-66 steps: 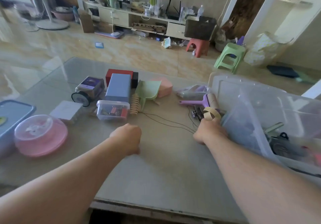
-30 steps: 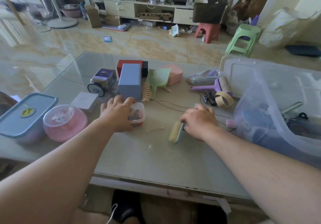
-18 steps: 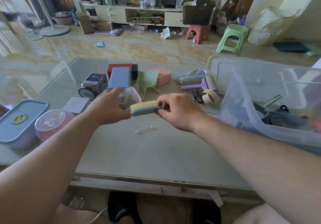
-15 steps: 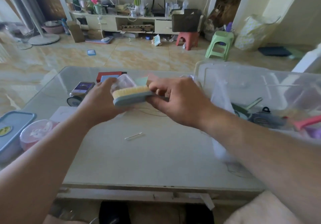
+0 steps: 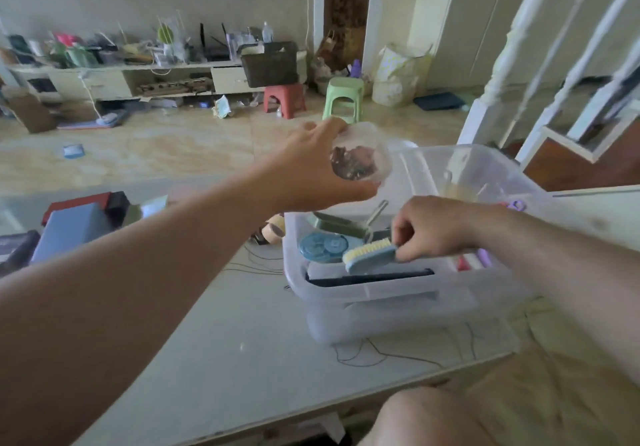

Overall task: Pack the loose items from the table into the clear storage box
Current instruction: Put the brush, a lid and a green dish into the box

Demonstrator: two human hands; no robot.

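The clear storage box (image 5: 363, 293) stands on the right part of the table, open at the top, with several items inside, among them a round blue case (image 5: 322, 245) and a green scoop (image 5: 334, 225). My left hand (image 5: 311, 172) grips a small clear container (image 5: 360, 161) with dark bits inside, held above the box's far left corner. My right hand (image 5: 433, 231) pinches a blue scrub brush (image 5: 369, 255) with pale bristles, just inside the box over its front rim.
On the table's left lie a grey-blue box (image 5: 69, 231), a red box (image 5: 76, 203) and a black box (image 5: 14, 248). A tape roll (image 5: 273, 231) and thin black wires (image 5: 256, 262) lie beside the storage box. The table's front edge (image 5: 277, 418) is near.
Both hands lifted from the table and moved right to the storage box, left carrying the small clear container, right the brush. The brush now dips into the box. The camera turned right.
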